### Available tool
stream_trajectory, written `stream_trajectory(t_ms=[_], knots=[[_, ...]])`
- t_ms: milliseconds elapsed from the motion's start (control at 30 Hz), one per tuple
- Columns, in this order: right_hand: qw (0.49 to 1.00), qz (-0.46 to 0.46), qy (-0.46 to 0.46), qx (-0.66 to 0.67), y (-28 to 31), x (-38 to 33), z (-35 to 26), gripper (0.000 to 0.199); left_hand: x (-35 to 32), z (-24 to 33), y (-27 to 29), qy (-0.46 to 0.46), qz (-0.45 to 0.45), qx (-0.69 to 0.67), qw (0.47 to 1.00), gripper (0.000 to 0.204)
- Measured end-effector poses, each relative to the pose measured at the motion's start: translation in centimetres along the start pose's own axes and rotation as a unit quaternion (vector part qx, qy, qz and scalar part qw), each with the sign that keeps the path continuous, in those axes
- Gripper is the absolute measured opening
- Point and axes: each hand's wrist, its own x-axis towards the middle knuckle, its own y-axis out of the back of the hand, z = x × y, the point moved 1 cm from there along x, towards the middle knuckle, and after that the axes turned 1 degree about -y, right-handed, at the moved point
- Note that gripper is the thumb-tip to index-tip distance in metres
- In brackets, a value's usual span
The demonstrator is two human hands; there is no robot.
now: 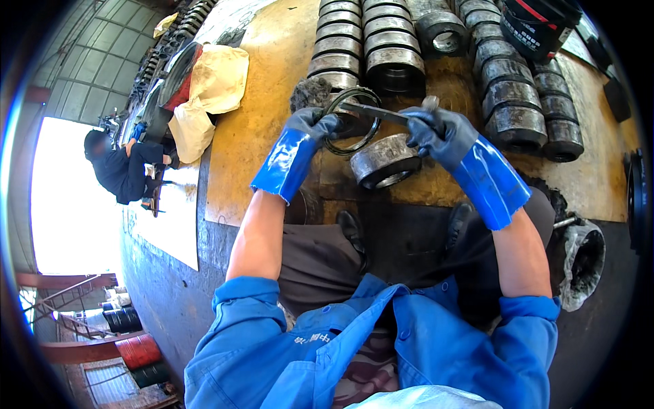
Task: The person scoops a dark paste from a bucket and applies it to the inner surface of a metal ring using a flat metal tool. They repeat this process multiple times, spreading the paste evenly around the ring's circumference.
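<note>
Black ring (pixel 377 127) pinched by left fingers (pixel 328 125), flat tool (pixel 373 112) gripped by right fingers (pixel 421 136), held above brown sheet (pixel 255 184), inside its near edge

Held a thin dark ring (pixel 375 131) in the left hand (pixel 310 127), pinched by its left side. Gripped a flat metal blade (pixel 376 113) in the right hand (pixel 440 135), pointing left across the ring's opening. Wore dark gloves (pixel 449 140) with blue cuffs (pixel 279 162) and a blue jacket (pixel 436 341) with rolled sleeves (pixel 246 293). Had a short metal tube (pixel 380 157) tilted on a stained board (pixel 266 129) just below the ring, rows of similar tubes (pixel 392 39) beyond, and a black bucket (pixel 535 31) farther right. Had a grey clump (pixel 308 94) near the left hand, tan paper (pixel 218 78) farther left. Shared the place with another person (pixel 116 167), far left.
</note>
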Motion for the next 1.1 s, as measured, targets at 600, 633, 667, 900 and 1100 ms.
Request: stream_trajectory(t_ms=[600,633,667,900,1100], knots=[[0.815,-0.063,0.265,-0.512,2.6,-1.6,-3.1,0.051,-0.2,0.6,0.6,0.069,-0.011,0.097,0.993,0.030],[0.816,-0.063,0.264,-0.511,2.6,-1.6,-3.0,0.051,-0.1,0.6,0.5,0.071,-0.015,0.099,0.992,0.031],[0.817,-0.067,0.261,-0.511,2.6,-1.5,-2.9,0.055,-0.2,0.6,0.4,0.072,-0.015,0.100,0.992,0.031],[0.808,-0.062,0.259,-0.526,2.6,-1.5,-2.5,0.065,-0.4,0.3,-0.1,0.047,-0.028,0.090,0.994,0.029],[0.898,0.001,0.259,-0.356,2.7,-1.1,-0.5,0.036,0.2,-0.1,0.1,0.075,-0.024,0.067,0.995,0.027]])
